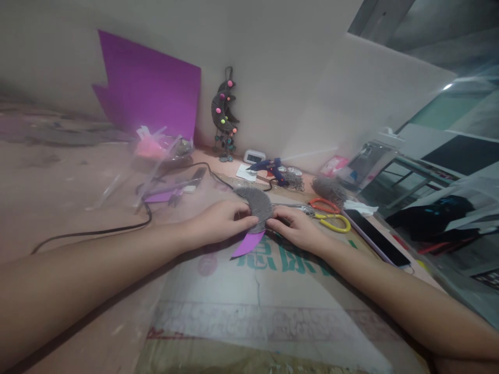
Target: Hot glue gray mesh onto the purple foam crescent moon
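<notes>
Between my hands is a purple crescent cutout (249, 244), most of it wrapped in grey yarn (258, 203). Only its lower tip shows bare purple. My left hand (222, 223) pinches the wrapped crescent from the left, thumb lying on its face near the lower end of the yarn. From the other side my right hand (294, 226) pinches its right edge, fingers bent and thumb close to the border between yarn and bare purple. Scissors with red and yellow handles (335, 222) lie just beyond my right hand. The exact grip of the right fingertips is partly hidden.
Behind stand a blue glue gun (268, 166), a small white clock (254, 157) and a grey yarn ball (328, 190). A phone (376, 238) lies at right. A decorated crescent hanging (224, 111) and a purple sheet (152, 88) are at the wall. A black cord (93, 231) crosses the left.
</notes>
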### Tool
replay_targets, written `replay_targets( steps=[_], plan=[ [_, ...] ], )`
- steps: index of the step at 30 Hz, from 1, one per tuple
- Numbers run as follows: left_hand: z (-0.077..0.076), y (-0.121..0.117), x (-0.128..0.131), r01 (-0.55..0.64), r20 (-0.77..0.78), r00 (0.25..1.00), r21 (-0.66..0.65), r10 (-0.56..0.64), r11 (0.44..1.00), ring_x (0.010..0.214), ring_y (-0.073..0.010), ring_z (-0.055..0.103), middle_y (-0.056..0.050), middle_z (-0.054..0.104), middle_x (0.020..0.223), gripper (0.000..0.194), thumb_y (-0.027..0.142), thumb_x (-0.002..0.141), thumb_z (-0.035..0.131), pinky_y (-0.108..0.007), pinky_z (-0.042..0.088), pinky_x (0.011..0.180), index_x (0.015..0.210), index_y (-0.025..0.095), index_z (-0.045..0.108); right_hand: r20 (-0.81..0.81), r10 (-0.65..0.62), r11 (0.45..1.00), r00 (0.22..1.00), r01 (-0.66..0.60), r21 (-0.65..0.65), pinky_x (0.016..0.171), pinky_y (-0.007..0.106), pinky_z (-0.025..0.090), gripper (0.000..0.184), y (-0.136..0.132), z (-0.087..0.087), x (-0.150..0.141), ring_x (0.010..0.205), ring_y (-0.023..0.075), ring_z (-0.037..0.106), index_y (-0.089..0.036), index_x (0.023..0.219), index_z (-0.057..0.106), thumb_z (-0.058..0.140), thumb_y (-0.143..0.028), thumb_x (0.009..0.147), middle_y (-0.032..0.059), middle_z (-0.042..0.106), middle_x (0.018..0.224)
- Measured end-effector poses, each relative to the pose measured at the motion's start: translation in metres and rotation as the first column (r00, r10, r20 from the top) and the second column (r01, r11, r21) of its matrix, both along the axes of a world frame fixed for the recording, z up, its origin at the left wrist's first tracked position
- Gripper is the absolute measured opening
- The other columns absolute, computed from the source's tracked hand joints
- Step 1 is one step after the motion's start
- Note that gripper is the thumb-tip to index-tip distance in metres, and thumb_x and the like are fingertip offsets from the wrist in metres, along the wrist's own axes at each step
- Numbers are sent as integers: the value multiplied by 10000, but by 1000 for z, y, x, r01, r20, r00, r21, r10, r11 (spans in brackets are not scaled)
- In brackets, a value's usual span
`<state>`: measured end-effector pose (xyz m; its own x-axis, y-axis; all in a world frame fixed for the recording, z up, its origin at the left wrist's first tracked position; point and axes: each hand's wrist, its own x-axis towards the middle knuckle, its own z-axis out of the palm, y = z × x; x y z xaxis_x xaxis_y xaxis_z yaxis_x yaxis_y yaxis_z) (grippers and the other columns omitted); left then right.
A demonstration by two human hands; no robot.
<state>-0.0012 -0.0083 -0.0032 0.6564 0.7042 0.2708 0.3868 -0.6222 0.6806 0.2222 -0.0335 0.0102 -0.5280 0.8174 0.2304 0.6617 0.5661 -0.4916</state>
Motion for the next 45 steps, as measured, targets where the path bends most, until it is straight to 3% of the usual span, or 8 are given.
replay_targets(
  steps=[45],
  plan=[
    [-1, 2, 0, -17, -20, 1000, 12, 17, 1000, 599, -129, 474, 16, 523, 632, 381, 477, 876, 435, -254, 304, 546, 665, 171, 524, 2, -3, 1000, 1000, 3, 6, 680, 244, 406, 274, -1, 1, 0, 722, 139, 531, -163, 726, 580, 493, -344, 912, 24, 597, 770]
  ],
)
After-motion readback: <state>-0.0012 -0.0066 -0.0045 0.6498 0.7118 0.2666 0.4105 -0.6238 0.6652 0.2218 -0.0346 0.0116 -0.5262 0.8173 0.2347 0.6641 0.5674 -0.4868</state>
